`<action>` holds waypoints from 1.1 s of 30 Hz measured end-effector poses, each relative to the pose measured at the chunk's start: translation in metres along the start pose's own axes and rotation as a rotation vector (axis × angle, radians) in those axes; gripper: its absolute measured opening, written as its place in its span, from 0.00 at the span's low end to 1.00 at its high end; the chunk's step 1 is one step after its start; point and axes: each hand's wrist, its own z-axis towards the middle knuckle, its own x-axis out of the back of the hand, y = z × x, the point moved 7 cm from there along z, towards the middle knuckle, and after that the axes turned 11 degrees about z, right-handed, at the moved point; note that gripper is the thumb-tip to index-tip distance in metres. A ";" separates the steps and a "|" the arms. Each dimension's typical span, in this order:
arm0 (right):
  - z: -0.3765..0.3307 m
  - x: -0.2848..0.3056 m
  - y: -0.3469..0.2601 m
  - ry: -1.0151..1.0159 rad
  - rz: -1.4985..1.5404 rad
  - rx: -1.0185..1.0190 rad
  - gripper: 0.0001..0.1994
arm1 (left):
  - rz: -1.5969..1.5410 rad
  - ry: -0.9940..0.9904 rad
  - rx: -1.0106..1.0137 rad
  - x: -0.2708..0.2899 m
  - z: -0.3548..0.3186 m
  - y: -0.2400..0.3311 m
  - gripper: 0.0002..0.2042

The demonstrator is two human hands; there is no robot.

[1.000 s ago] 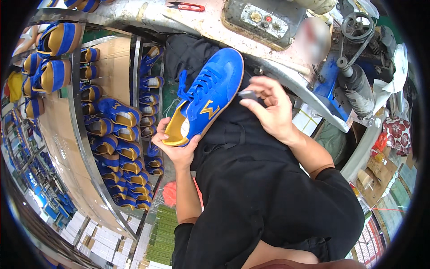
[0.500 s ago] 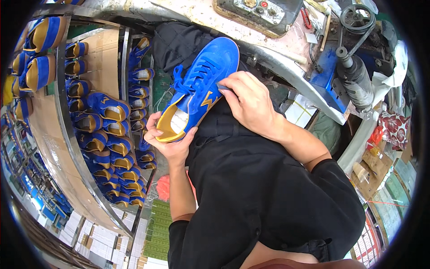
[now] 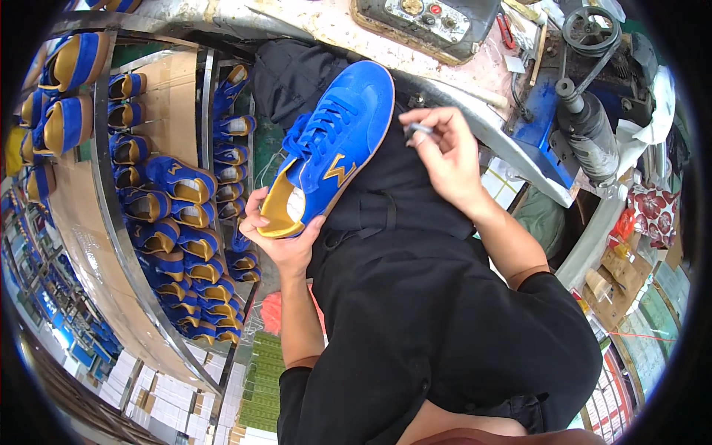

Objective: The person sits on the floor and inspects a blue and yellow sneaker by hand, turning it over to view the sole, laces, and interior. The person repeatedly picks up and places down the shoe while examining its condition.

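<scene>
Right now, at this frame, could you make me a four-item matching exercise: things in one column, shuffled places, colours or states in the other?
Things:
1. Left hand
2. Right hand
3. Laces
4. Spoked wheel

Descriptions:
A. Holds a small dark piece, apart from the shoe
B. Grey, in the picture's upper right
C. Grips the shoe's heel end
D. Blue, on the shoe's upper

Pairs: 1-C, 2-A, 3-D, 4-B
</scene>
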 end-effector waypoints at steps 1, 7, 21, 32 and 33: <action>0.008 0.006 0.003 0.006 0.082 -0.043 0.08 | -0.021 0.009 0.010 0.001 0.000 -0.001 0.38; 0.037 -0.007 0.013 -0.252 0.560 -0.473 0.23 | -0.262 0.022 0.105 0.004 0.010 0.011 0.38; 0.071 0.007 -0.108 -0.277 0.735 -0.029 0.47 | -0.366 -0.122 -0.137 -0.036 0.046 0.147 0.40; 0.094 -0.001 -0.133 -0.379 0.753 -0.008 0.44 | -0.408 -0.271 -0.300 -0.047 0.044 0.177 0.43; 0.095 -0.001 -0.136 -0.374 0.738 0.002 0.45 | -0.415 -0.282 -0.312 -0.048 0.045 0.180 0.44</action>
